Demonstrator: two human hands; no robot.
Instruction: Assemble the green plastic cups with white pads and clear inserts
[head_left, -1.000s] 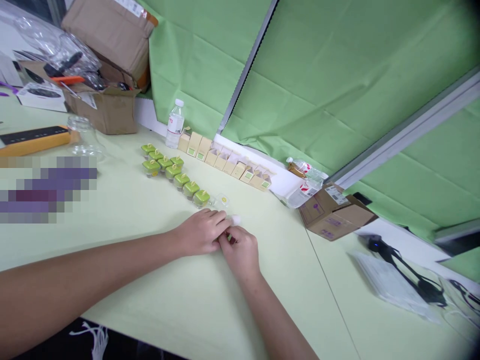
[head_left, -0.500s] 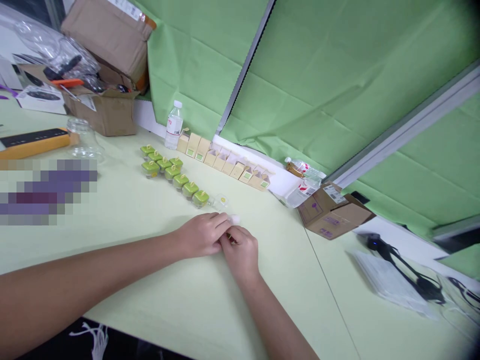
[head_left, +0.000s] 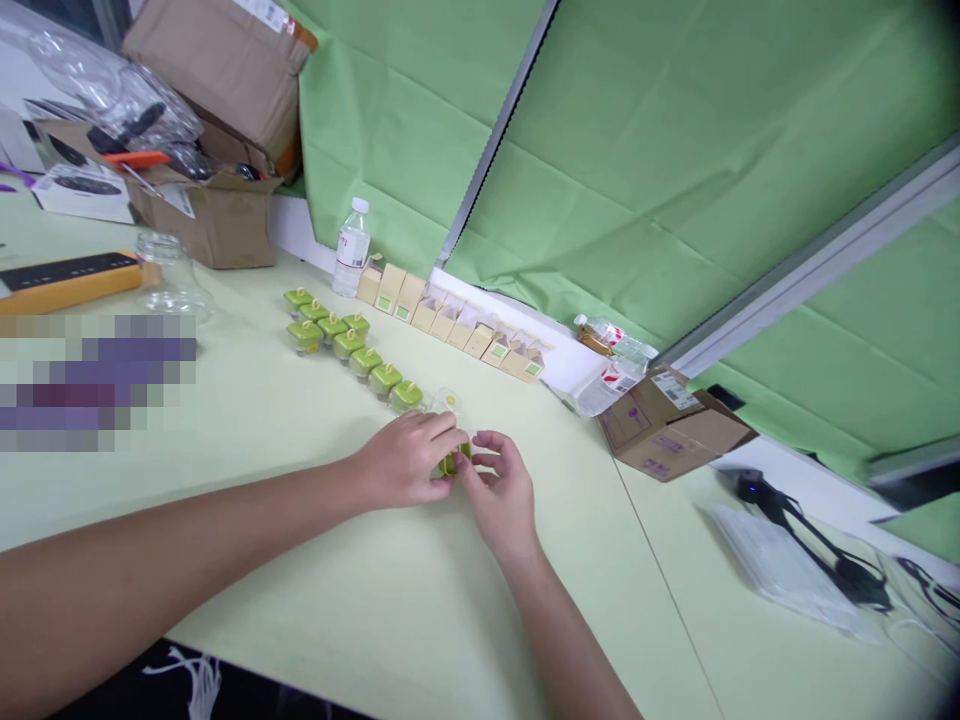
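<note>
A small container with a green lid (head_left: 455,460) is between my hands, partly covered by fingers. My left hand (head_left: 405,460) is closed around its left side. On the other side, the thumb and curved fingers of my right hand (head_left: 506,490) hold it at the right, with the upper fingers slightly apart. Just beyond my left hand lies a clear piece with a yellow dot (head_left: 448,400). Several matching containers with green square lids and small loops (head_left: 365,360) stand in a slanting line toward the back left.
Small beige cartons (head_left: 450,322) line the wall beside an upright water bottle (head_left: 351,248). Two bottles (head_left: 600,385) lie near a cardboard box (head_left: 671,425) at right. A glass jar (head_left: 169,280), an orange-and-black bar (head_left: 71,283) and an open box (head_left: 225,225) occupy the left.
My right hand has shifted slightly right and its fingers have spread. More of the green lid now shows between my hands, and the whitish bit at the fingertips is mostly out of sight.
</note>
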